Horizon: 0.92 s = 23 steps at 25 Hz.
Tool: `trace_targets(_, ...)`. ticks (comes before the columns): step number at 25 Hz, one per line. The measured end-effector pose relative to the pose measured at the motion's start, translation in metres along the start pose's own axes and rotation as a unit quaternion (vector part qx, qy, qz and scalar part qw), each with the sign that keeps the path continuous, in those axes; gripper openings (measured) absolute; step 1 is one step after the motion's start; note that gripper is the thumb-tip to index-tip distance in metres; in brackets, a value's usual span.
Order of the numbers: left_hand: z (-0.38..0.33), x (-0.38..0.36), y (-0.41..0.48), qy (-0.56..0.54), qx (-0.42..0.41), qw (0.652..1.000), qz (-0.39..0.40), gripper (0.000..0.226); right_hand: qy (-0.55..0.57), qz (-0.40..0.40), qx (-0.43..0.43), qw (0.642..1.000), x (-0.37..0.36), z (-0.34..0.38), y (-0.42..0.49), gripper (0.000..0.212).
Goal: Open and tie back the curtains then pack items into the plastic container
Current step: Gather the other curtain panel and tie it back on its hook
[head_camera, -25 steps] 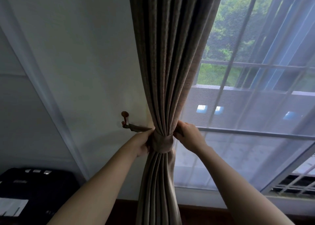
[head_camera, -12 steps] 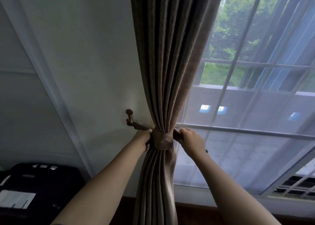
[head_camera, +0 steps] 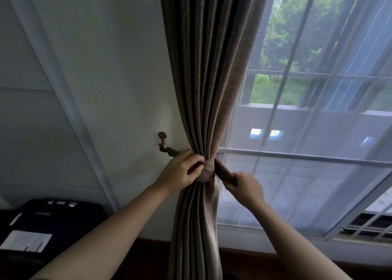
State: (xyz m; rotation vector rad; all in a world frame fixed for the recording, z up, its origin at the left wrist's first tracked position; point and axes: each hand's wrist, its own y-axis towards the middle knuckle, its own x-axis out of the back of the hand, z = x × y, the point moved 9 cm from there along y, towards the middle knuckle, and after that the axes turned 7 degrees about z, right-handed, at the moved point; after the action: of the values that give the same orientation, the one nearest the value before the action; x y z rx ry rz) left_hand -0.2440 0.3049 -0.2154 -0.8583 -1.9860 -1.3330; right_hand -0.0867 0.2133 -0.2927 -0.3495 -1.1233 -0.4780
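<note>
Two bare forearms are reaching up and forward from the bottom of the view, converging on the gathered waist of the curtain. At the lower left, beside the left forearm, a black case (head_camera: 48,222) is lying with a white sheet (head_camera: 25,240) on it; what sort of case it is cannot be told.

The left hand (head_camera: 180,173) is pressing against the left side of the bundle, knuckles turned toward the camera, its fingers curling over and pinching the brown tieback (head_camera: 209,172) where it is wrapping the folds. The right hand (head_camera: 246,186) is sitting lower and to the right, its wrist bent and its fingers closing in a fist round the tieback's free end, which is running taut and slanting down from the wrap into the fist.

The brown curtain (head_camera: 207,67) is hanging in the middle of the view, drawn into tight pleats, cinched at the tieback and flaring out again below it. On its left, the other part of the tieback is stretching from under the left hand to a small dark hook (head_camera: 163,141) that is sitting on the white wall (head_camera: 116,67), just beside the curtain's edge.

Behind the curtain and to its right, a sheer curtain (head_camera: 297,173) is covering the window (head_camera: 301,155), whose bars are showing through it, with green trees (head_camera: 297,25) beyond.
</note>
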Motion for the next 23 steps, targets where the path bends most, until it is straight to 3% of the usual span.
trace_targets(4, -0.015, 0.002, 0.015, 0.134, -0.025, 0.991, -0.017, 0.012, 0.049, 0.025, 0.053, 0.997, -0.005, 0.025, -0.015, 0.022)
trace_targets(8, -0.015, 0.002, 0.018, 0.135, 0.023, 0.99, -0.032, 0.022, 0.049, 0.015, 0.115, 0.992, -0.003, 0.054, -0.039, 0.032)
trace_targets(10, -0.009, 0.002, 0.018, 0.106, 0.062, 0.992, -0.041, 0.029, 0.07, -0.009, 0.11, 0.991, -0.003, 0.055, -0.049, 0.025)
trace_targets(13, 0.0, -0.013, 0.017, 0.075, 0.127, 0.989, 0.028, 0.049, 0.126, -0.055, 0.106, 0.985, -0.011, 0.06, -0.067, 0.019)
trace_targets(16, 0.002, -0.028, 0.011, 0.081, 0.175, 0.976, 0.103, 0.049, 0.188, -0.073, 0.134, 0.97, -0.021, 0.071, -0.08, 0.018)
trace_targets(18, 0.007, -0.029, 0.009, 0.073, 0.2, 0.967, 0.137, 0.037, 0.187, 0.002, 0.201, 0.962, -0.036, 0.085, -0.088, 0.007)
trace_targets(20, 0.009, -0.032, 0.009, 0.062, 0.199, 0.961, 0.18, 0.024, 0.075, 0.149, 0.279, 0.946, -0.064, 0.103, -0.102, 0.022)
trace_targets(21, 0.01, -0.032, 0.009, 0.059, 0.189, 0.96, 0.2, 0.022, 0.032, 0.199, 0.276, 0.94, -0.078, 0.098, -0.103, 0.034)
trace_targets(23, 0.014, -0.032, 0.009, 0.056, 0.173, 0.957, 0.225, 0.026, 0.095, 0.127, 0.213, 0.964, -0.063, 0.083, -0.085, 0.056)
